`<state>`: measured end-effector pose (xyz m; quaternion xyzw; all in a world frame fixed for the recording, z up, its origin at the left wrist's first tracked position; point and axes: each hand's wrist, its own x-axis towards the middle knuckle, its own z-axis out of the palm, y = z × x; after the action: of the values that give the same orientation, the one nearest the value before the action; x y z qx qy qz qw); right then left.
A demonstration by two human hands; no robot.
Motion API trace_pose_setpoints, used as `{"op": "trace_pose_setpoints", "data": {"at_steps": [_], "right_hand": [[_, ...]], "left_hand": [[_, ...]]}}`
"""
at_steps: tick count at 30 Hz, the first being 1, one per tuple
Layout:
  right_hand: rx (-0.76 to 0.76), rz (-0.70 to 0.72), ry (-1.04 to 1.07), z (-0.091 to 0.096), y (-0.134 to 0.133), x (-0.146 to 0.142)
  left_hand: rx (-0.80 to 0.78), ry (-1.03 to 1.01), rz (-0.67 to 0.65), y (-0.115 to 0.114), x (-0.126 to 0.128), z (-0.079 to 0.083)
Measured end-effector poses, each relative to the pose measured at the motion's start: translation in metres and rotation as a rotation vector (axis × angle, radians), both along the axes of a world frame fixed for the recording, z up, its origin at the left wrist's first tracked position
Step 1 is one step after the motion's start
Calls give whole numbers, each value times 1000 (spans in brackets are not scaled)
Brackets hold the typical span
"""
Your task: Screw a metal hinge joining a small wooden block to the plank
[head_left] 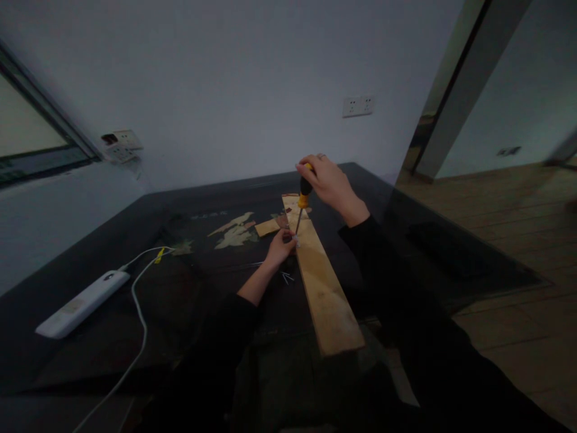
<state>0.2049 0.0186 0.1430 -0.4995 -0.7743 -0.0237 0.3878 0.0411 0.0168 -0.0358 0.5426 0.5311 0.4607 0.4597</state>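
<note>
My right hand [331, 183] is wrapped round the top of a yellow-and-black screwdriver [303, 198], held upright with its tip down on a long wooden plank [324, 282]. The plank lies on the dark table [216, 300] and runs toward me, its near end over the table edge. My left hand [280, 248] rests beside the plank at the screwdriver's tip, fingers pinched on something small I cannot make out. A few loose metal screws [285, 276] lie just below the left hand.
A small wood offcut [267, 227] lies left of the plank's far end. A white power strip [83, 302] with its cable [142, 319] sits at the table's left. Wall sockets [358, 106] are behind. Wooden floor [518, 240] opens to the right.
</note>
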Motion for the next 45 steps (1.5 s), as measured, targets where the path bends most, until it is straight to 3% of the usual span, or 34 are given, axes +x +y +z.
{"op": "trace_pose_setpoints", "data": {"at_steps": [3, 6, 8, 12, 14, 23, 31, 39, 45], "right_hand": [[-10, 178, 23, 4, 2, 8], [-18, 241, 23, 5, 2, 10], [19, 176, 22, 3, 1, 7], [71, -90, 21, -1, -4, -5], [53, -141, 16, -1, -6, -7], [-7, 190, 27, 6, -3, 11], [45, -174, -12, -1, -9, -9], [54, 94, 34, -1, 11, 6], [152, -121, 33, -5, 2, -4]], "left_hand": [[22, 11, -1, 0, -1, 0], [31, 16, -2, -2, -1, 0], [28, 21, 9, -2, -1, 0], [29, 35, 27, -3, -2, 1], [33, 39, 24, -3, -2, 1], [40, 49, 24, 0, -3, -1], [73, 79, 4, 2, -4, -4], [42, 48, 13, 1, -4, -4], [43, 47, 30, 2, -3, -4]]}}
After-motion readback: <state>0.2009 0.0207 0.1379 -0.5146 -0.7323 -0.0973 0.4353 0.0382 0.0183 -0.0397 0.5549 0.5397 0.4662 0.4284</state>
